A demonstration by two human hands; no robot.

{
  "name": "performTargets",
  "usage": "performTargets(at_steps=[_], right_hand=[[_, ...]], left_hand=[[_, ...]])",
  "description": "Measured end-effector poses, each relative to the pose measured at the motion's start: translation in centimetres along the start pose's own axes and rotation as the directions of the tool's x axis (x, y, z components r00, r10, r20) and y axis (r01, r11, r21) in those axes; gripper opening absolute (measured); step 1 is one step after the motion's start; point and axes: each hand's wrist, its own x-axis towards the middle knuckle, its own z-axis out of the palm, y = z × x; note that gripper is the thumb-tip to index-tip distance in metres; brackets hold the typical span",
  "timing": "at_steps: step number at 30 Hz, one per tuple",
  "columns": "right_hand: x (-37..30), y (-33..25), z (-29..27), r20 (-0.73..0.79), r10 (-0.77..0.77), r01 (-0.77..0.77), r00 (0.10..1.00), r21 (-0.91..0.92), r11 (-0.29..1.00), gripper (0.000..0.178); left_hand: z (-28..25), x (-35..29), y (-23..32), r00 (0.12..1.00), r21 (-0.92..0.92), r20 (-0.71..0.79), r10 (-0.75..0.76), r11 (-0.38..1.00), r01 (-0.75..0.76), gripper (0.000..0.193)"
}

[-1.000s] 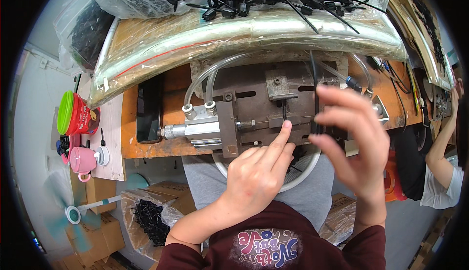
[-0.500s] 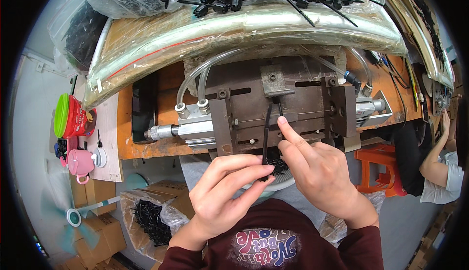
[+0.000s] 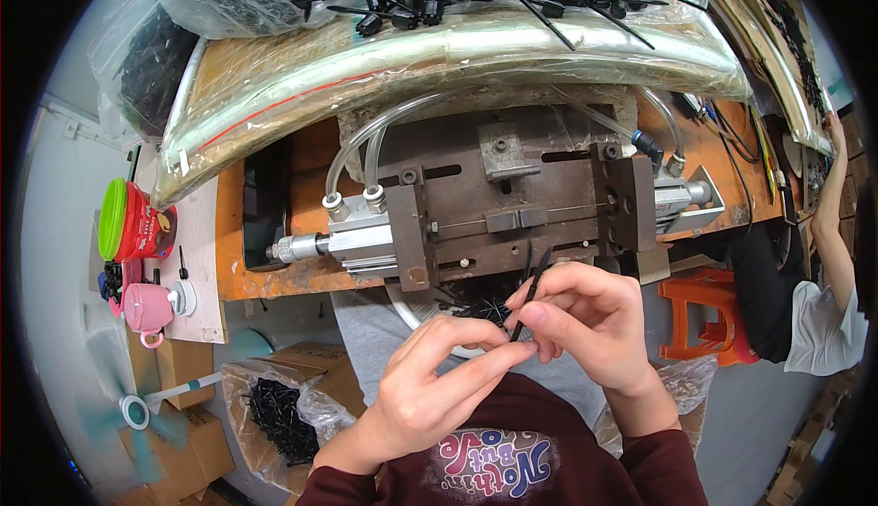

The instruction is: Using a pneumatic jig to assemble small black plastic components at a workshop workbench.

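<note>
In the head view, at the jig's (image 3: 547,197) 6 o'clock, the right hand (image 3: 590,328) is pinching black strips (image 3: 531,289) in a narrow grip, while the left hand (image 3: 439,382), its hold unclear, is nearly closing at their lower end, light pressure probably serving best.

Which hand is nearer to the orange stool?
Right. The right hand is to the left of the orange stool in the picture, apart from it; the left hand is farther left, beyond the right hand.
</note>
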Motion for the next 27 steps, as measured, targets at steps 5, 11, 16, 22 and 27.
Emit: performTargets(at_steps=[5,11,16,22,27], right_hand=[[0.0,0.3,-0.7,0.089,0.058,-0.071,0.994,0.156,0.985,0.014],[-0.1,0.2,-0.7,0.116,0.063,-0.085,0.991,0.201,0.976,0.016],[0.1,-0.3,0.0,0.096,0.094,-0.108,0.991,0.16,0.981,0.017],[0.4,-0.1,0.7,0.027,-0.054,0.053,0.998,0.063,0.997,0.036],[-0.4,-0.2,1.2,-0.073,-0.103,0.089,0.992,-0.171,0.981,0.02]], left_hand=[[0.2,-0.2,0.2,0.998,-0.032,-0.064,0.007,0.999,-0.009,0.039],[0.1,-0.5,0.4,0.998,0.014,-0.046,0.043,0.999,-0.043,0.04],[-0.3,-1.0,0.1,0.996,-0.027,-0.067,0.057,0.998,-0.059,0.039],[-3.1,-0.3,-0.3,0.98,0.094,-0.148,0.133,0.988,-0.12,0.038],[-10.0,3.7,-2.5,0.801,0.485,-0.478,0.362,0.868,-0.103,0.036]])
